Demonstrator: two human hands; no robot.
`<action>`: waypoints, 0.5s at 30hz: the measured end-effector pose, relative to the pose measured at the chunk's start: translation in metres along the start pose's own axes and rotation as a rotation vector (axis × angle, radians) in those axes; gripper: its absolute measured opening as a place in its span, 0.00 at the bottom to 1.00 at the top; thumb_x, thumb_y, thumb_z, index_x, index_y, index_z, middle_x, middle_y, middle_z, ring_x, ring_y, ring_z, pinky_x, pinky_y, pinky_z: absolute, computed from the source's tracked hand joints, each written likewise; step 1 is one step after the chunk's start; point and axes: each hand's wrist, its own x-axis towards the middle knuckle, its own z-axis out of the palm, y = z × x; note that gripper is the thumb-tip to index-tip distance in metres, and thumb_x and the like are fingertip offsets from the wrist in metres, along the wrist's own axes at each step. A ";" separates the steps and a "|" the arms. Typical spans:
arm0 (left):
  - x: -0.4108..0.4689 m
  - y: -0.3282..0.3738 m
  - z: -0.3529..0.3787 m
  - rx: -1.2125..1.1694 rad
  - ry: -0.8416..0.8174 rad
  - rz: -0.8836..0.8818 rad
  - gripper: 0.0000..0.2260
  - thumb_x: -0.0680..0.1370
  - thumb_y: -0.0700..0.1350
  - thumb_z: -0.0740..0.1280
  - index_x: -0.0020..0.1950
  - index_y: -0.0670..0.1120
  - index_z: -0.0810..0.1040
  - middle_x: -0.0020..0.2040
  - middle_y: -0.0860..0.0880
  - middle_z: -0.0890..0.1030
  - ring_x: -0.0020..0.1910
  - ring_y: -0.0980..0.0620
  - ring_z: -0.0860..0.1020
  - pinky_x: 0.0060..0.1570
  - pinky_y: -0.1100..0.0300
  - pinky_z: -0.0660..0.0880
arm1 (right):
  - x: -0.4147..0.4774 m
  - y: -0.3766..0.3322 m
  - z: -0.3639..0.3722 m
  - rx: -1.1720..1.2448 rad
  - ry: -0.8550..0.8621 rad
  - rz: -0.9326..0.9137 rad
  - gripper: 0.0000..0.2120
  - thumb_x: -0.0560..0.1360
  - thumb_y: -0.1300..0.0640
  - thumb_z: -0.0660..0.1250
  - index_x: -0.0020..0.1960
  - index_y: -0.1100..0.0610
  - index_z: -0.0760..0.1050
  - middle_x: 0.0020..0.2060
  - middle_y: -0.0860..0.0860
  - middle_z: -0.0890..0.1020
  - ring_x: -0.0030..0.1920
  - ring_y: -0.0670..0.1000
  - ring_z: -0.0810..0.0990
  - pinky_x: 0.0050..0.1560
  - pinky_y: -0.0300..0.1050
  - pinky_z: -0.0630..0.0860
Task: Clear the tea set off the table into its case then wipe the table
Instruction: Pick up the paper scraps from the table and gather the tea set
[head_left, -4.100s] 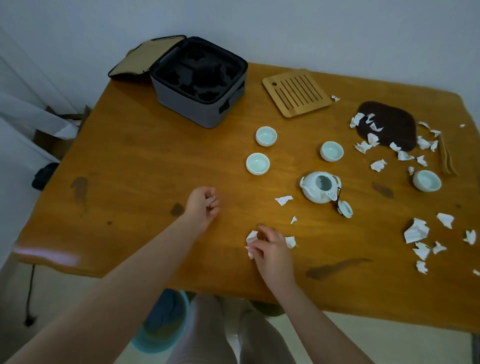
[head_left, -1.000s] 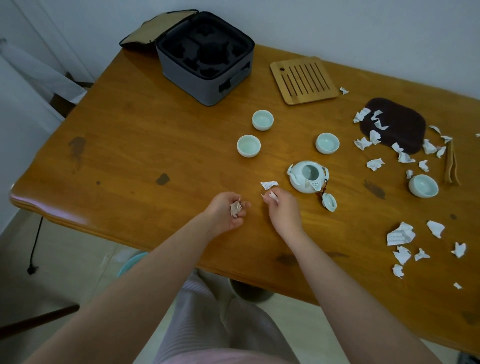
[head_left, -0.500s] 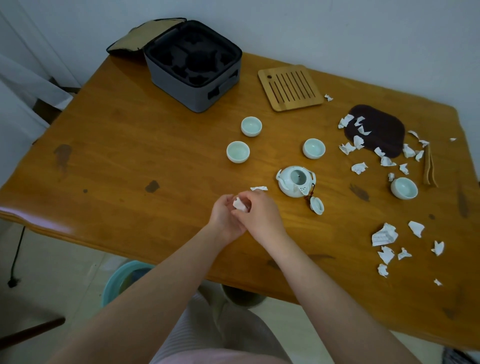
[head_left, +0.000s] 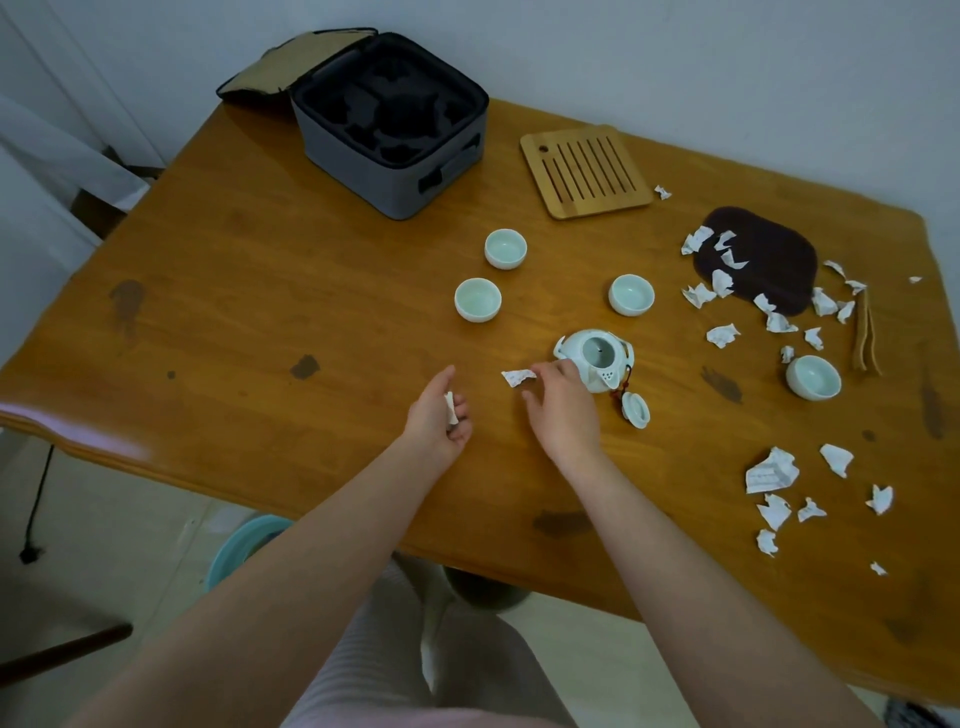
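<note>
table (head_left: 260, 312): orange-brown wood, dark stains, fills most of the view.
case (head_left: 358, 161): grey, far-left corner of the table, open. Black foam slots inside hold nothing. Flap (head_left: 291, 67) is thrown back behind it.
mat (head_left: 769, 260): dark, rounded, far right, flat on the table with paper bits on and around it.
tray (head_left: 586, 171): slatted bamboo, between the case and the mat, touching neither.
left hand (head_left: 436, 415): over the near-middle of the table, palm turned inward, fingers curled round held scraps (head_left: 450, 408).
right hand (head_left: 561, 410): just beside the teapot's near-left side, fingertips on the right end of a single scrap (head_left: 518, 376) lying on the table, thumb apart below it. The hands are apart, not touching.
teapot (head_left: 597, 358): pale celadon, centre of the table, uncovered, upright.
far cup (head_left: 505, 248): upright, left of centre.
left cup (head_left: 477, 300): just nearer than the far cup.
middle cup (head_left: 631, 294): beyond the teapot.
right cup (head_left: 813, 377): well apart from the others, near the tongs.
tongs (head_left: 866, 332): wooden, beside the mat's right end.
teapot lid (head_left: 636, 409): on the table beside the teapot, tied to it by a red cord.
loose scraps (head_left: 771, 470): white torn paper, one cluster near-right, another round the mat.
</note>
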 end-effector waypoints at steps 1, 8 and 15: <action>0.000 0.004 0.000 0.010 0.018 0.004 0.08 0.78 0.50 0.68 0.56 0.52 0.77 0.36 0.50 0.72 0.27 0.57 0.69 0.22 0.65 0.59 | 0.002 0.002 0.005 -0.016 -0.015 -0.012 0.19 0.78 0.55 0.65 0.69 0.56 0.71 0.64 0.52 0.72 0.59 0.53 0.76 0.57 0.46 0.75; 0.011 0.032 0.014 0.308 0.116 0.067 0.09 0.78 0.54 0.67 0.47 0.49 0.74 0.41 0.49 0.76 0.29 0.57 0.67 0.23 0.66 0.62 | 0.020 -0.007 0.032 -0.094 0.035 -0.019 0.17 0.79 0.54 0.64 0.67 0.54 0.73 0.58 0.54 0.74 0.55 0.53 0.76 0.55 0.47 0.76; 0.031 0.045 0.024 0.536 0.020 0.164 0.07 0.80 0.50 0.64 0.42 0.51 0.73 0.36 0.49 0.69 0.30 0.55 0.63 0.28 0.63 0.61 | 0.034 -0.029 0.033 0.092 0.104 0.007 0.08 0.78 0.59 0.66 0.52 0.59 0.83 0.47 0.54 0.83 0.46 0.53 0.80 0.46 0.43 0.74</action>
